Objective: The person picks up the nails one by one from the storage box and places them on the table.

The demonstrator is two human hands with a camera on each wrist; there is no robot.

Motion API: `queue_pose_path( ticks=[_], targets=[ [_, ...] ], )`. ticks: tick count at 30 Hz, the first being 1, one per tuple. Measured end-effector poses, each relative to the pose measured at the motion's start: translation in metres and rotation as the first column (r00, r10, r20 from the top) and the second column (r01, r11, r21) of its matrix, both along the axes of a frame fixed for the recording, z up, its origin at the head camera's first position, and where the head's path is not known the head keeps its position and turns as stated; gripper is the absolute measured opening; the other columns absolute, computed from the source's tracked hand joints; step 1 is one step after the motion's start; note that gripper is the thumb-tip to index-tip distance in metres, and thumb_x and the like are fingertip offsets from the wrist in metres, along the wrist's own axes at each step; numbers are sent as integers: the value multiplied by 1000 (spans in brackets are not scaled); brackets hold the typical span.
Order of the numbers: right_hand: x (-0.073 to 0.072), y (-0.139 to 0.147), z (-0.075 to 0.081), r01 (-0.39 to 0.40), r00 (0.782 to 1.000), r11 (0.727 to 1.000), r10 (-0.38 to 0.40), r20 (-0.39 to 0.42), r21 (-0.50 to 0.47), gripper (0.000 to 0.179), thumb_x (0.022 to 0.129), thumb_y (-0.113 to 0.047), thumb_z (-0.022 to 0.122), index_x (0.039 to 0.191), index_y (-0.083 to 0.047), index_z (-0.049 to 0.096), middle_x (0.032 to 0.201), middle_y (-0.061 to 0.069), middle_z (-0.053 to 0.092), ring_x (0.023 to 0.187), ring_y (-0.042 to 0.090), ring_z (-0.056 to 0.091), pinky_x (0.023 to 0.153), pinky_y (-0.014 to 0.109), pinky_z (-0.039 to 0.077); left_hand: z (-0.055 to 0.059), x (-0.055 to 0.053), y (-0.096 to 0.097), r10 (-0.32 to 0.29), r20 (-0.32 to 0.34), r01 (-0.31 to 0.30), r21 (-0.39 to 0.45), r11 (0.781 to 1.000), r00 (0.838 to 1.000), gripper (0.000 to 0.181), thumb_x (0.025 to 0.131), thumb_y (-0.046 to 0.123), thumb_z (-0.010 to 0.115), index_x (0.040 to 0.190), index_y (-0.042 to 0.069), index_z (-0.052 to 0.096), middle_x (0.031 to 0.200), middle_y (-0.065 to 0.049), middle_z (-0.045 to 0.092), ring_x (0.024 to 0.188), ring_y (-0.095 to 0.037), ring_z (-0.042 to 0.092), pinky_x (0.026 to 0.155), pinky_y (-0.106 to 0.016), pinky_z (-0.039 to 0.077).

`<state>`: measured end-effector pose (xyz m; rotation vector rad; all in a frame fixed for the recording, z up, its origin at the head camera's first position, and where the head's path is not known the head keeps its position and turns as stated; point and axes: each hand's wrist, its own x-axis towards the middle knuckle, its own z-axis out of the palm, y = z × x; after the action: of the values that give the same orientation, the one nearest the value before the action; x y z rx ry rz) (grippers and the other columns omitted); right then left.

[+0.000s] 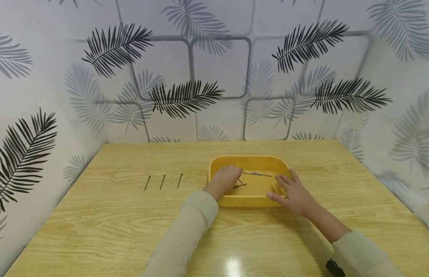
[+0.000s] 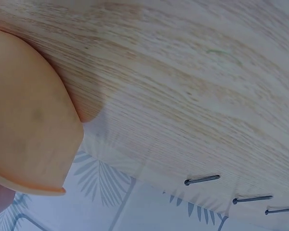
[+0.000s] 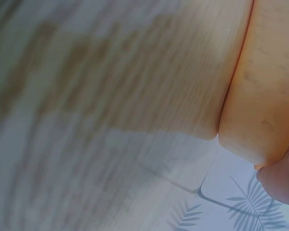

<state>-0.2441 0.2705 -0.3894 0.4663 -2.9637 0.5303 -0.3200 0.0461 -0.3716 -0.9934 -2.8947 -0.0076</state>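
Observation:
My left hand (image 1: 228, 177) reaches into the left part of a yellow plastic tray (image 1: 249, 202), its fingers bent down toward several dark metal nails (image 1: 257, 174) lying on the tray floor. The fingertips are hidden behind the hand, and I cannot tell whether they pinch a nail. Spread over the tray's right front corner, my right hand (image 1: 297, 196) has its thumb at the front rim and its fingers at the right side. To the left of the tray, three nails (image 1: 162, 182) lie spaced apart in a row on the table, heads toward the back.
The wood-grain table (image 1: 131, 227) stands against a wall (image 1: 221, 119) with a leaf pattern. A small black object (image 1: 335, 268) shows beside the right sleeve. In the left wrist view the tray's outer side (image 2: 33, 110) fills the left edge.

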Motion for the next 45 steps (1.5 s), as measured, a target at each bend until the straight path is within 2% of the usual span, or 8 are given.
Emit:
queue_pose_path(
  ticks=[5,12,22,28,31,36,40,45],
  targets=[
    [0,0,1,-1,1000,1000,1,-5,0,76,89,-50,52,138,6,36,140,29,39,137,51,8,105,67,17,-1,0,-1,0,111,-7,69,998,994,15,91,-2,52,83,9,59,77,-1,59,65,-9,48,56,-17,39],
    [1,-2,3,-9,1000,1000,9,-19,-1,75,89,-49,52,137,7,38,138,29,41,136,52,9,104,67,18,-3,-1,0,-6,198,-17,113,993,980,37,88,-9,50,64,14,32,61,3,24,56,-9,22,50,-19,21],
    [-3,-2,1,-16,999,1000,16,-31,0,75,89,-49,53,137,7,38,138,30,40,137,52,8,105,66,17,-4,-7,2,-27,205,-13,194,981,978,44,80,-10,53,59,13,23,59,2,15,54,-10,16,51,-21,14],
    [-3,-1,0,-20,999,1000,20,-33,13,74,89,-48,53,137,7,38,138,30,41,137,52,8,106,66,16,-1,-3,2,41,264,-142,377,915,964,16,81,-14,51,79,0,59,80,-8,61,72,-15,50,66,-24,46],
    [-3,-1,1,-22,999,1000,23,-32,12,75,89,-48,53,137,7,38,138,30,40,137,52,7,106,66,15,2,-1,1,73,286,-190,407,894,956,22,84,-15,47,94,-4,62,99,-15,65,89,-22,59,79,-31,50],
    [-2,1,0,-20,999,1000,20,-28,7,74,89,-48,52,137,7,38,138,30,40,137,52,7,105,67,16,3,2,0,112,233,-184,317,930,966,23,88,-13,45,99,-3,62,104,-15,65,97,-23,62,82,-30,51],
    [-2,2,-1,-19,999,1000,19,-31,6,73,89,-48,53,136,7,39,138,30,40,137,52,8,105,67,17,0,3,0,156,125,-169,101,980,980,15,91,-4,50,96,2,62,98,-9,66,88,-18,63,74,-26,53],
    [-1,2,-2,-19,999,1000,19,-31,-2,72,89,-47,53,135,7,41,137,30,41,136,52,8,105,67,17,-4,2,4,215,51,-210,-86,974,975,12,92,6,55,90,10,66,91,-1,68,69,-9,58,60,-24,53]
  ],
)
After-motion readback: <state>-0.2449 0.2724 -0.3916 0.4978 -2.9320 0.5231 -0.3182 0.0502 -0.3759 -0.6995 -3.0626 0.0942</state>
